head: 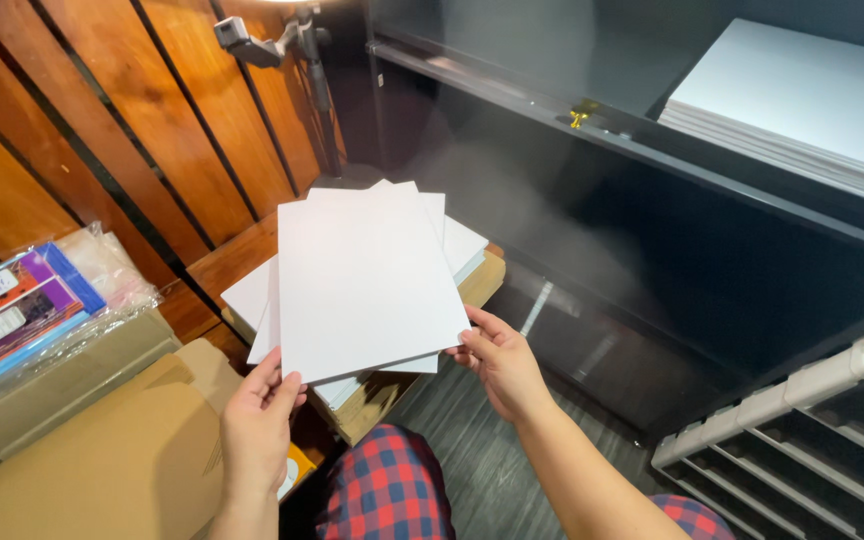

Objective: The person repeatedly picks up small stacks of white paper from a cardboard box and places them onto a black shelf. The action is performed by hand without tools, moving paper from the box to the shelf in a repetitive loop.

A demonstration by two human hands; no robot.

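Smooth white rectangular board (367, 275), matte: held flat by its lower corners above a fanned stack of like sheets (457, 245), pinched by left hand (257, 425) and right hand (500, 365), fingers closed on its edge.

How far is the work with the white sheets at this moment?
Already done: a neat stack of white boards lies on the dark shelf. In hand: the left hand and right hand hold one white sheet by its lower corners. Left: a loose pile of sheets lies beneath it on the wooden stand.
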